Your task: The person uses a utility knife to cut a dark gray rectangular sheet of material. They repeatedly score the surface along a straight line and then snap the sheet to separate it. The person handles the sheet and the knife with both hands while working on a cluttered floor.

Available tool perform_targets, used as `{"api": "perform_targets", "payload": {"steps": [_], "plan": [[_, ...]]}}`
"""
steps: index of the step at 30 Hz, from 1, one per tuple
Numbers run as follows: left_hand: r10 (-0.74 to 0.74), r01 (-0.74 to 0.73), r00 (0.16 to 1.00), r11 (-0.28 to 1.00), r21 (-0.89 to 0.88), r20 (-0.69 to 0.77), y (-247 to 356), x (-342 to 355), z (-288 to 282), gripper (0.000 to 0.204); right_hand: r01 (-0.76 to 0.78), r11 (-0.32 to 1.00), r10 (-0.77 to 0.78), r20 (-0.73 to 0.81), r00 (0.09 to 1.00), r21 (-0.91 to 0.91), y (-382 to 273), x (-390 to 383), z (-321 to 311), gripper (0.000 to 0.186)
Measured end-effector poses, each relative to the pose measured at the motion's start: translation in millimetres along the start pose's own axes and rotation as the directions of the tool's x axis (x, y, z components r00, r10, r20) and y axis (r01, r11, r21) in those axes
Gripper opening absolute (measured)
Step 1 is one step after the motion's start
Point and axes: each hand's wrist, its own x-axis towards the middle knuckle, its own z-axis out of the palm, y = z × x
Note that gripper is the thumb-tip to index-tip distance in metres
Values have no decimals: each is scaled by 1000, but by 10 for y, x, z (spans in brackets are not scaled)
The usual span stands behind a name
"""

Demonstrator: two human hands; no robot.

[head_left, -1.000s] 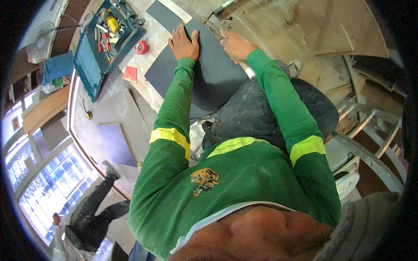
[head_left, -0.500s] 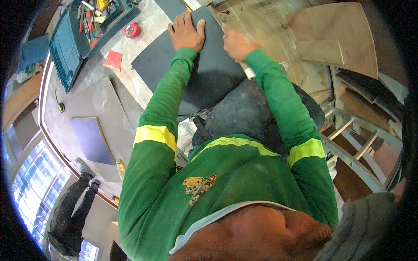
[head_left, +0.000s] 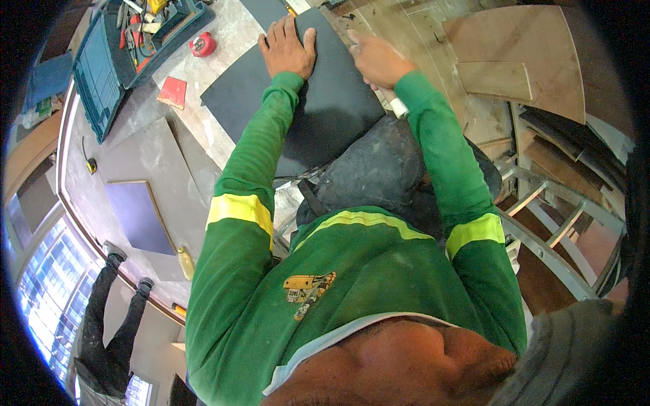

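Lying before the dark trousers point(head_left: 362, 162): 1 panel point(head_left: 335, 111), dark grey, smooth, straight-edged. Left hand point(head_left: 290, 51): palm down on the panel's upper part, fingers spread wide. Right hand point(head_left: 380, 61): closed around 1 pale, white-ended tool point(head_left: 397, 107), just beside the panel's right edge.

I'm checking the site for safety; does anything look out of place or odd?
Only untidiness: tools lie jumbled at odd angles in the open blue toolbox, upper left. The dark panel under the left hand shows no obvious damage.
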Motion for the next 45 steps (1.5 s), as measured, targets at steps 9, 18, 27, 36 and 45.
{"api": "perform_targets", "payload": {"steps": [9, 18, 27, 36, 45], "plan": [[12, -11, 999, 1000, 27, -44, -153, -97, 42, 65, -654, 757, 607, 383, 696, -11, -429, 146, -240, 31], [14, -14, 999, 1000, 5, -35, -85, -51, 36, 64, -588, 801, 582, 386, 716, -115, -503, 13, -150, 24], [-4, 4, 1000, 1000, -4, -7, -3, -37, -73, 65, -571, 820, 546, 248, 801, 38, -843, -260, -251, 22], [17, -16, 999, 1000, 19, -36, -115, -14, 33, 65, -669, 742, 610, 367, 702, 47, -816, -407, -381, 32], [-13, 13, 1000, 999, 48, -10, -48, -51, -37, 64, -737, 676, 669, 428, 607, -11, -745, -672, -296, 36]]}}
